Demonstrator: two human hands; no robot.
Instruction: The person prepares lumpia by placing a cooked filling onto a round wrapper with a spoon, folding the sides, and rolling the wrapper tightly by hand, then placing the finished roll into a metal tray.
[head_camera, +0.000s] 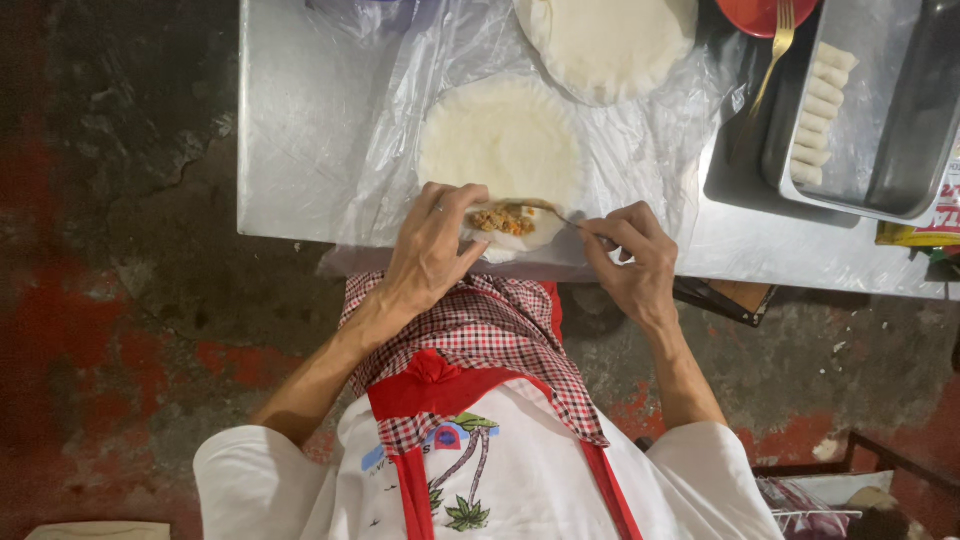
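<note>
A steel table (300, 150) draped in clear plastic sheet (640, 150) carries the work of filling dough wrappers. On it lie two stacks of round white wrappers (505, 135), one near the front edge, the other at the far edge. To the right, a metal tray (880, 130) already holds a row of finished rolls (822, 112) along its left wall, with most of its floor bare, so the job looks well short of done. A fork (775, 50) leans from a red bowl (755, 15) beside it. At the table's front edge, one wrapper (525, 238) lies open with a small heap of brownish filling (503, 220) on it, not yet folded. The left hand (430, 250) curls loosely round that wrapper's near edge, fingers touching the dough. The right hand (630, 260) pinches a thin utensil (568, 220), its tip at the filling.
</note>
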